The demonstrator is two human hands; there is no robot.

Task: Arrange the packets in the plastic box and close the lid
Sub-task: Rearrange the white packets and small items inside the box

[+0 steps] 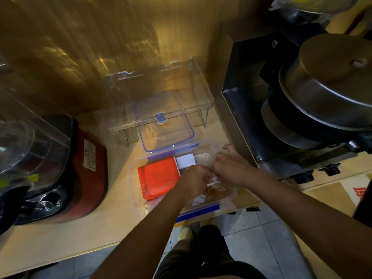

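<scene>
Two hands meet over an open plastic box on the pale wooden table, and the packing is plainly unfinished. At far left stands a red appliance, well apart from the work. Moving right, a flat red packet lies along the left side of the box, its long axis running from you toward the wall. Just beyond its far right corner sits a small white packet, and a clear packet lies beside that against the far wall of the box. Your left hand is curled narrow, fingers pinched on something white near the box's middle; what exactly it holds is hidden by the knuckles. Your right hand comes in from the right, also closed down onto the same spot, one finger stretched out over the rim. Under and just nearer than both hands, a brownish packet fills the near right corner, with white packets to its left.

The loose lid, clear with a blue seal and a blue clasp, lies straight ahead of the box, touching or nearly touching its far edge, partly tucked under a clear acrylic stand. It lies away from you, beyond both hands, with neither hand clearly nearer. At far right, dark steel pots sit on a stove.
</scene>
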